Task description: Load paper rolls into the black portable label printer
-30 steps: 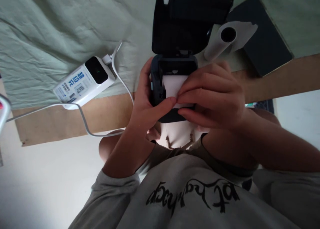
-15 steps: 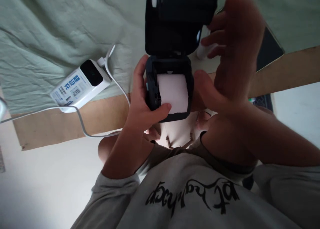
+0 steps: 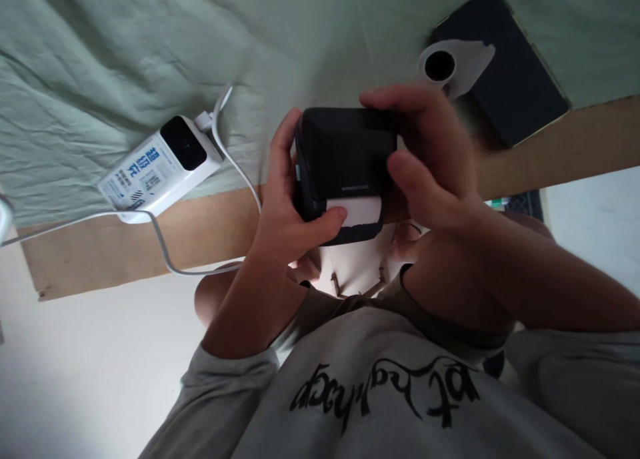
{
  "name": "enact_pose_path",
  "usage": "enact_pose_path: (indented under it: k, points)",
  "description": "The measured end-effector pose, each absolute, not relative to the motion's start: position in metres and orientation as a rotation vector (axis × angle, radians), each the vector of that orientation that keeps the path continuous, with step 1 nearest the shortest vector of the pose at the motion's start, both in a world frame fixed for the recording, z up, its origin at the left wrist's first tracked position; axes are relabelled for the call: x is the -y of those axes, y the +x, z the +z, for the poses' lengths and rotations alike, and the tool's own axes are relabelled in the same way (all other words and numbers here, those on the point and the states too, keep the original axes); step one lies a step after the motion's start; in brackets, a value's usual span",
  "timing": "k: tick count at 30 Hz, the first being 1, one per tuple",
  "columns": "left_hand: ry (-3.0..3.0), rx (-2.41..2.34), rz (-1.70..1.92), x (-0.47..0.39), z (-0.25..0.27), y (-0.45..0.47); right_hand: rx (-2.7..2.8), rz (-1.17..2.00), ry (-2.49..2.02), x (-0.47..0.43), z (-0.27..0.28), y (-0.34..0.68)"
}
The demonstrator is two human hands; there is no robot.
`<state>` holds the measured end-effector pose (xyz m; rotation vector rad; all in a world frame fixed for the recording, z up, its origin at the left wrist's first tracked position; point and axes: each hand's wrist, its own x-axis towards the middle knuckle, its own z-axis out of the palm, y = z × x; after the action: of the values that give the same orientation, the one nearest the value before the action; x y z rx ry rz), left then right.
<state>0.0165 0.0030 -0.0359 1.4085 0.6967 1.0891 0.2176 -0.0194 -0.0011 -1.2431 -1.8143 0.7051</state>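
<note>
A black portable receipt printer [image 3: 345,152] is held up in front of my lap, its lid lowered over the paper compartment. White paper [image 3: 363,211] sticks out under the lid's near edge. My left hand [image 3: 283,219] wraps the printer's left side, with the thumb pressing on the paper. At the right side, my right hand [image 3: 440,155] has its fingers curled over the lid's far corner and its thumb at the edge; it is slightly blurred. Whether the lid is fully latched I cannot tell.
On the green cloth [image 3: 280,39] lies a white power bank [image 3: 155,172] with a white cable [image 3: 235,159] plugged in. To the right, a small white paper roll [image 3: 465,62] with a dark core rests by a dark flat tablet-like slab [image 3: 520,79]. A wooden edge [image 3: 565,139] borders the cloth.
The printer's lid has swung down from upright, covering the paper roll inside. My right hand has come down with it to the printer's right side. My left hand keeps its hold.
</note>
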Motion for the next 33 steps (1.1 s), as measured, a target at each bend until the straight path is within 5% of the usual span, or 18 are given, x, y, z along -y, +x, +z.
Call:
enact_pose_path:
  k: [12, 33]
  points:
    - [1.063, -0.845, 1.120, 0.012, -0.024, 0.020, 1.760, 1.043, -1.110, 0.010, -0.001, 0.214]
    - [0.806, -0.746, 1.165, -0.003, -0.022, 0.029, 1.840, 0.853, -1.188, 0.008, -0.010, 0.214]
